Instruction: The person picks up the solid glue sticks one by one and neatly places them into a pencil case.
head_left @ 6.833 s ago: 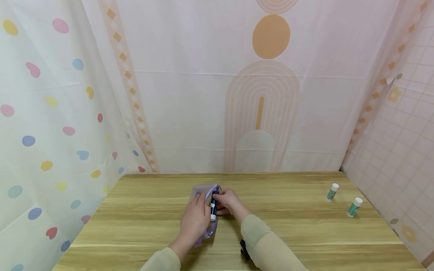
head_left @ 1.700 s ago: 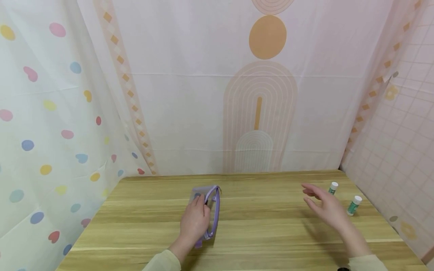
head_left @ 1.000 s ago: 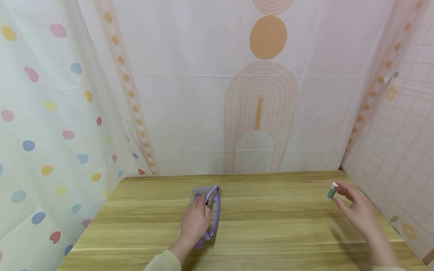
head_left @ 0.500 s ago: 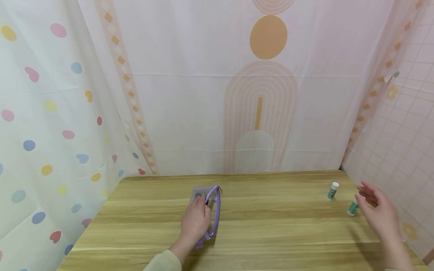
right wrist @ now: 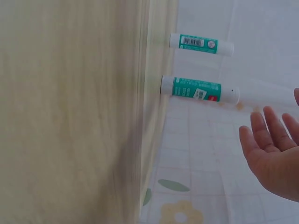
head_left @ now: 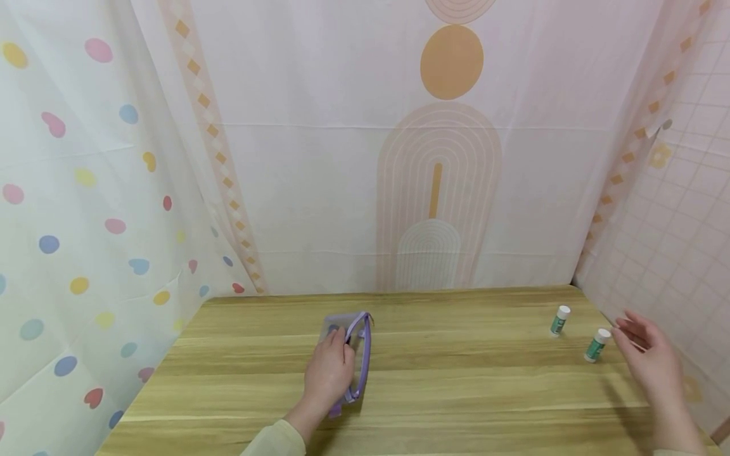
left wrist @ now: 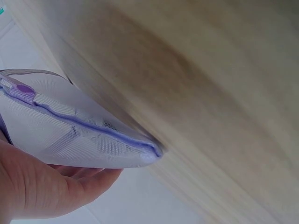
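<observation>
A see-through mesh pencil pouch (head_left: 365, 373) with purple zipper trim lies left of the table's middle, its zipped side gaping. My left hand (head_left: 329, 372) lies over it and grips it; in the left wrist view, the thumb and fingertips stay against the pale mesh pouch (left wrist: 88, 140). Little shows through the mesh. Two green glue sticks with white caps stand upright at right: the farther glue stick (head_left: 560, 321) and the nearer glue stick (head_left: 596, 346). My right hand (head_left: 650, 354) hovers just right of the nearer one, fingers loosely bent, holding nothing, apart from the glue stick (right wrist: 196, 88).
The wooden table (head_left: 456, 392) ends at a patterned curtain (head_left: 319, 190) behind, with a dotted curtain (head_left: 102, 253) on the left and a grid-print curtain (head_left: 684, 221) close to the right edge.
Earlier the right hand held a dark blue tube at the pouch opening; the tube is out of sight now. That hand has moved right, past both glue sticks. The left hand stays on the pouch.
</observation>
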Demonstrator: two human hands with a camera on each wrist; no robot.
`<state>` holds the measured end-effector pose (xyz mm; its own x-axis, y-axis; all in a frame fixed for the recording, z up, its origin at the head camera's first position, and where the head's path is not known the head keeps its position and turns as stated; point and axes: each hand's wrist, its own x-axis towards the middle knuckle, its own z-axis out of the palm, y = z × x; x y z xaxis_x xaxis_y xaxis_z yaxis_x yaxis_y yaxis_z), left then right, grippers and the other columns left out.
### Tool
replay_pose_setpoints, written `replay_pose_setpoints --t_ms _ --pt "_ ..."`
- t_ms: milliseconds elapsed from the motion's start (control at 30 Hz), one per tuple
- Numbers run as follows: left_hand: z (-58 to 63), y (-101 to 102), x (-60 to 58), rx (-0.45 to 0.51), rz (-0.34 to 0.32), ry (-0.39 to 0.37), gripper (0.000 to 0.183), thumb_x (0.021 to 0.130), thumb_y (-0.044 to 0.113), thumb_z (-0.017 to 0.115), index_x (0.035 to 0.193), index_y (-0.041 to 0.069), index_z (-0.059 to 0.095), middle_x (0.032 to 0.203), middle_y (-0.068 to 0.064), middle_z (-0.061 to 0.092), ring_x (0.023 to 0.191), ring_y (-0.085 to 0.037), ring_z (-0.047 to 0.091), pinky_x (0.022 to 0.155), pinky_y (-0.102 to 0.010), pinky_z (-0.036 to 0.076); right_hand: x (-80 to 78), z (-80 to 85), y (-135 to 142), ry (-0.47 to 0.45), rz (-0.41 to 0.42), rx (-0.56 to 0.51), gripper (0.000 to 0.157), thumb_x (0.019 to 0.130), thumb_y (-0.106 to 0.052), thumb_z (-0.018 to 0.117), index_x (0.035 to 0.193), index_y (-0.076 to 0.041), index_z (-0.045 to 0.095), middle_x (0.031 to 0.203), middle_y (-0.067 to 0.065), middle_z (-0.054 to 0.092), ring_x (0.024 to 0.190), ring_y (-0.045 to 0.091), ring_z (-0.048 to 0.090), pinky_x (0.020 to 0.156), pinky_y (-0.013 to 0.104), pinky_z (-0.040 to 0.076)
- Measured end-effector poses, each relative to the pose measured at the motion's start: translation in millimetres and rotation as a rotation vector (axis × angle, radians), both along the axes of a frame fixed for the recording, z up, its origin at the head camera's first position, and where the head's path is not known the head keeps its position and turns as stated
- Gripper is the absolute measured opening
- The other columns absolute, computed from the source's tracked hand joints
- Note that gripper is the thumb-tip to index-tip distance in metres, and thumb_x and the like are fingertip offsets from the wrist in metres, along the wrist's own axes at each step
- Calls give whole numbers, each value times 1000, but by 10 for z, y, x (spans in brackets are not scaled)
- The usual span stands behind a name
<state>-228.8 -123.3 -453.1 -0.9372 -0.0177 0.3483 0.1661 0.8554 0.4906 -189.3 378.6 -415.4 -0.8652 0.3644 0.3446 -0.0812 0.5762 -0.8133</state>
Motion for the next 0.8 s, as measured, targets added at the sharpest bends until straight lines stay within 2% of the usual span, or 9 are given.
replay_pose_setpoints --t_ms 167,333,433,533,567,633,667,700,800 --pt "11 -2 5 3 -2 0 43 99 15 44 135 -6 55 134 -29 55 121 -48 53 97 -60 46 -14 7 70 -69 21 -32 68 101 -33 54 147 12 32 96 -44 38 83 -25 38 66 1 38" --pt "19 1 12 7 -7 0 43 99 15 44 135 -7 55 133 -29 55 121 -48 53 97 -60 46 -60 -21 122 -77 43 -22 66 101 -28 54 144 17 31 96 -39 43 82 -25 37 66 1 37" --pt "20 5 12 8 -6 -4 43 99 15 44 135 -6 55 133 -29 55 121 -48 53 97 -60 46 -99 -33 147 -127 69 -6 68 102 -28 52 144 18 27 117 -2 65 82 -26 33 66 1 35" --pt "17 8 10 11 -3 -8 43 99 15 44 135 -6 55 133 -29 55 121 -48 53 96 -61 46 -134 -47 161 -186 89 5 71 103 -30 50 145 19 22 137 40 42 82 -26 28 65 2 34" --pt "16 8 9 12 -3 -8 43 99 15 44 135 -7 55 133 -29 55 121 -48 53 96 -61 46 -144 -52 167 -204 97 2 72 103 -31 50 146 18 20 140 45 33 83 -26 27 65 2 34" --pt "13 7 8 13 -3 -12 43 99 15 44 135 -7 55 134 -29 55 121 -48 53 97 -61 46 -155 -59 173 -237 95 2 74 103 -34 49 147 18 20 141 44 32 83 -24 28 66 4 36" --pt "11 5 7 13 -3 -10 43 99 15 44 135 -7 55 133 -29 55 121 -48 53 97 -60 46 -161 -60 174 -258 93 4 75 103 -36 48 147 17 19 143 43 31 87 -19 38 65 5 37" --pt "7 4 4 12 -3 -8 43 99 15 44 135 -7 55 133 -30 55 121 -48 53 97 -60 46 -174 -72 187 -274 94 -2 77 103 -38 48 148 17 19 143 42 31 88 -16 39 65 5 37" --pt "-5 -2 -3 11 -6 4 43 99 15 44 134 -8 55 132 -30 56 120 -48 54 95 -60 47 -207 -90 206 -319 96 -4 79 102 -42 47 148 16 18 145 39 31 112 20 55 68 10 42"
